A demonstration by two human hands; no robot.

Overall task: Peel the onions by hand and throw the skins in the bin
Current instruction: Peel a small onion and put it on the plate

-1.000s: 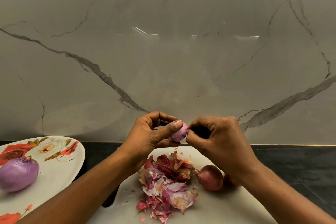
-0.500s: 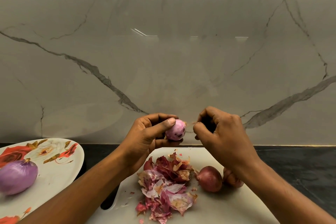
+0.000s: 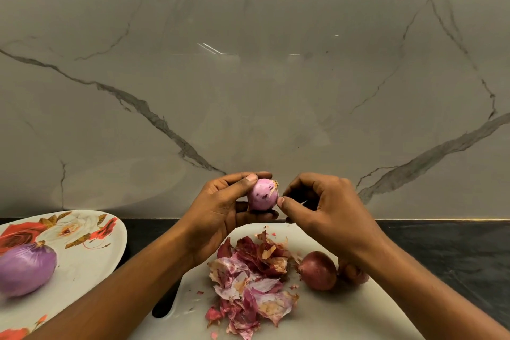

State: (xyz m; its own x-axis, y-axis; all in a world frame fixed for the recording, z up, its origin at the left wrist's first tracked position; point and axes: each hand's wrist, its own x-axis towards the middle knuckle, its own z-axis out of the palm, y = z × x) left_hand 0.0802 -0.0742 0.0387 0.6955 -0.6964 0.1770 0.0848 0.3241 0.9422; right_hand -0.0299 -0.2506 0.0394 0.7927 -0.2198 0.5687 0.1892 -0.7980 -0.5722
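Onion [image 3: 260,196], nearly bare and likely slick, could squirt from the grip of our left hand [image 3: 218,215] above the cutting board [image 3: 345,312] if our curled right hand [image 3: 328,210], its contents unclear to us, tugs hard.

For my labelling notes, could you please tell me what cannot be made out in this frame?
All in the head view:
- Right hand: its curled fingers shadow the grip, so any skin scrap there is unclear.
- Second unpeeled onion: mostly behind that hand's wrist.
- Floral plate: cut off by the left edge.
- Bin: outside the frame.
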